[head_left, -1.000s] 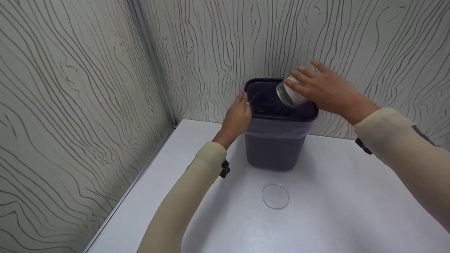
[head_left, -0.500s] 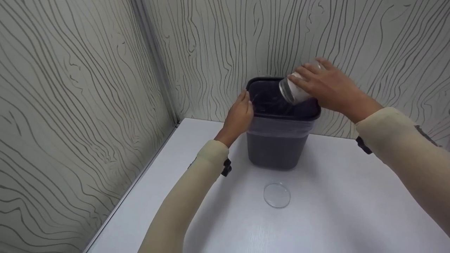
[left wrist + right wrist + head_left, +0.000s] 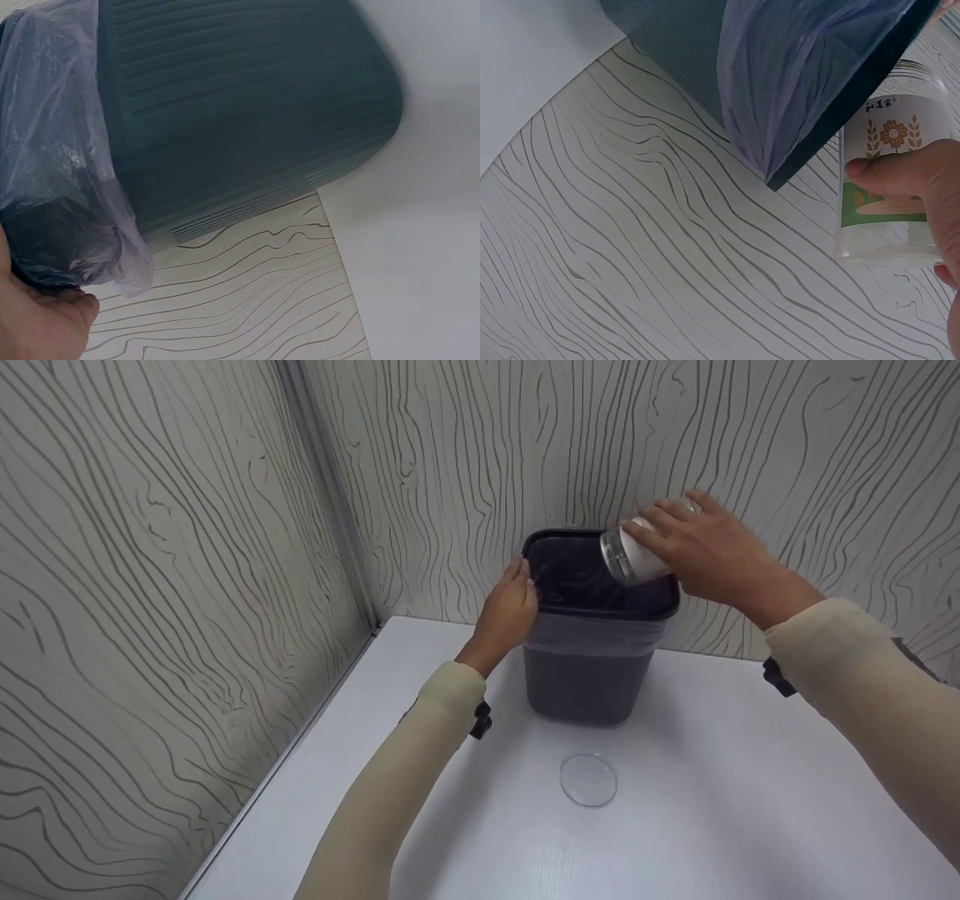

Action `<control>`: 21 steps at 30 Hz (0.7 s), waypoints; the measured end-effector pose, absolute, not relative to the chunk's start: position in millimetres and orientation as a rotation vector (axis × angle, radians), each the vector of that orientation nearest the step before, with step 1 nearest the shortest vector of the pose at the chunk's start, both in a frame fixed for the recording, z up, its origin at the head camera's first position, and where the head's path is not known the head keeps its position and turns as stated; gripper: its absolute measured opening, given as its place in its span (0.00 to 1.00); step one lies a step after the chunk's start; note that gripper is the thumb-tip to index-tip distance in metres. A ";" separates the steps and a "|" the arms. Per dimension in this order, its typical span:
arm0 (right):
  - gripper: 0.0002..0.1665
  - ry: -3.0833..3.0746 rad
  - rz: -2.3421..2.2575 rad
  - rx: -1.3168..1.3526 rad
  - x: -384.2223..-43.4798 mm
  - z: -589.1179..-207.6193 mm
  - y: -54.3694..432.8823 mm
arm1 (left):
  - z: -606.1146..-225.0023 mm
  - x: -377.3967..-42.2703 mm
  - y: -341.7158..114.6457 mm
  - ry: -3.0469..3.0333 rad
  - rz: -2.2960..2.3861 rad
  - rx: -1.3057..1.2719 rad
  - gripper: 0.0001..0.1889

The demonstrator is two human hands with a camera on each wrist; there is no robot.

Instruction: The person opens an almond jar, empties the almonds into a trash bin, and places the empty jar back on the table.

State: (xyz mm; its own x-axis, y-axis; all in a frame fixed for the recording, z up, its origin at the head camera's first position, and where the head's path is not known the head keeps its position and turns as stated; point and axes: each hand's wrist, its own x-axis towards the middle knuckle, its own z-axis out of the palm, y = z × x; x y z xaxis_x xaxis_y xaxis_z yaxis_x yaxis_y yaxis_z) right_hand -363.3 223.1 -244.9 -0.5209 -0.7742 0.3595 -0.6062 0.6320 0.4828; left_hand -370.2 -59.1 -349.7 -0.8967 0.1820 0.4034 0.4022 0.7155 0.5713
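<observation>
A dark trash can (image 3: 589,682) lined with a thin translucent bag (image 3: 56,127) stands on the white table. My left hand (image 3: 508,607) grips its left rim, the thumb and fingers on either side of it in the left wrist view. My right hand (image 3: 709,547) holds a clear jar (image 3: 892,157) with a printed flower label, thumb across the label. In the head view the jar is tilted over the right part of the can's opening, mouth down to the left. Inside the can it is dark, and its contents are hidden.
A clear round disc (image 3: 589,780) lies flat on the table (image 3: 480,825) in front of the can. Behind the can rises a wood-grain patterned wall (image 3: 465,472); another wall (image 3: 150,585) runs along the table's left edge.
The jar and my right hand have shifted slightly to the right over the can. My left hand keeps its place on the rim, and the disc stays put.
</observation>
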 end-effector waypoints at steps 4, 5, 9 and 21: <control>0.55 -2.296 -0.314 1.059 -360.2 -249.0 226.6 | -350.2 -371.0 -58.0 -2.608 -0.976 -0.453 0.27; 0.54 -2.290 -0.292 1.051 -359.8 -250.8 227.3 | -350.4 -371.4 -57.8 -2.608 -0.973 -0.454 0.27; 0.54 -2.271 -0.216 1.000 -357.5 -259.2 231.0 | -351.5 -372.9 -58.0 -2.605 -0.969 -0.464 0.28; 0.54 -2.227 -0.061 0.891 -351.8 -274.9 233.0 | -355.2 -375.2 -65.8 -2.589 -0.978 -0.457 0.27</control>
